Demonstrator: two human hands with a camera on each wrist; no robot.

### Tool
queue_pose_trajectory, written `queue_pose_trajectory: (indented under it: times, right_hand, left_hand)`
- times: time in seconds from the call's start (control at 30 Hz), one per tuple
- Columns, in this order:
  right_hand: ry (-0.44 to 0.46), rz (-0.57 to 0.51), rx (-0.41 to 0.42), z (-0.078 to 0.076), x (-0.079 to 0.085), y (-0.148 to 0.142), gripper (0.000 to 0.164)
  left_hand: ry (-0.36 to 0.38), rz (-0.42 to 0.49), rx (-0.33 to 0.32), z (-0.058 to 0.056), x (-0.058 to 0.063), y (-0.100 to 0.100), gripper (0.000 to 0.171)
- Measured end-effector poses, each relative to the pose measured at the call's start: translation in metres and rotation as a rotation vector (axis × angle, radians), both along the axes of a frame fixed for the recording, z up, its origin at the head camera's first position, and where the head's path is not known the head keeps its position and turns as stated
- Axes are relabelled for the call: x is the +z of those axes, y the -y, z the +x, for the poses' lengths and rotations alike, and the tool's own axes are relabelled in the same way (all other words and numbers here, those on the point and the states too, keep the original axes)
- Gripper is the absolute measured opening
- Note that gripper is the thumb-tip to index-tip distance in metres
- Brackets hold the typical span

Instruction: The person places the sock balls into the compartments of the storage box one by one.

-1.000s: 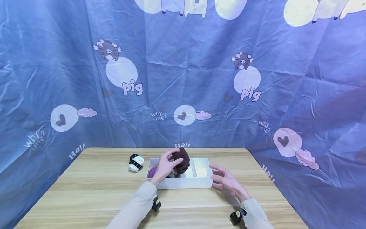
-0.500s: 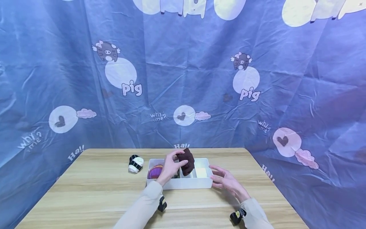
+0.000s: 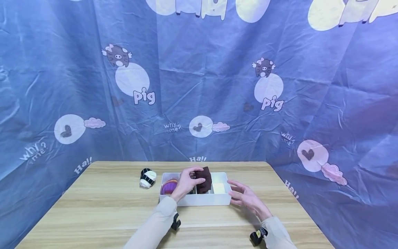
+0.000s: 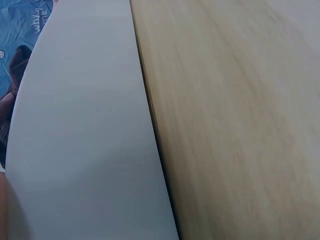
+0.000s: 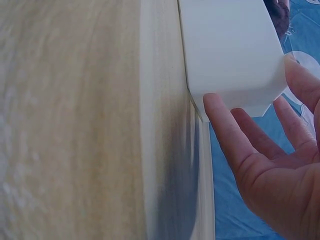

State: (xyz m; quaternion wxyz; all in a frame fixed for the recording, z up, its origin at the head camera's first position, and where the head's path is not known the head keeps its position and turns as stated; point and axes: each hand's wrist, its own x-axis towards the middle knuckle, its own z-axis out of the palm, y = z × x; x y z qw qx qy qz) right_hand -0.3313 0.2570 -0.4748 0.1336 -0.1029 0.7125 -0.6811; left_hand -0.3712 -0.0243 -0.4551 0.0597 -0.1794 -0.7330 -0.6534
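Observation:
My left hand (image 3: 186, 182) pinches a dark brown bundled sock (image 3: 204, 180) between thumb and fingers. The sock is partly down in the third compartment from the left of a white divided box (image 3: 203, 199). A purple striped sock bundle (image 3: 169, 186) lies in the leftmost compartment. Something dark in the second compartment is mostly hidden behind my left hand. At the box's right end, my right hand (image 5: 280, 170) touches the wall with fingers spread and nearly straight. In the left wrist view the box wall (image 4: 90, 120) covers most of the left hand's work.
A black-and-white sock bundle (image 3: 148, 178) lies on the wooden table (image 3: 112, 207), left of the box. The rightmost compartment shows a pale cream bottom (image 3: 219, 188). A blue printed cloth (image 3: 174, 86) hangs behind the table and along its sides.
My left hand has carried the brown sock rightward from above the second compartment, then lowered it into the third. The right hand stays at the box's end.

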Motion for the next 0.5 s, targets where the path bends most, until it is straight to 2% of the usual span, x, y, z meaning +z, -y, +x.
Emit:
queue_pose_trajectory:
  times: [0.17,0.5]
  right_hand:
    - [0.003,-0.002,-0.002,0.0007,-0.0003,0.0010,0.067]
    - [0.008,-0.001,-0.009,0.0014,0.0020,0.0012,0.068]
  left_hand:
    - [-0.012,-0.078,0.002,-0.0030,-0.0029,0.0010,0.035]
    - [-0.028,-0.128,0.015,-0.0012,-0.0028,0.0024,0.032]
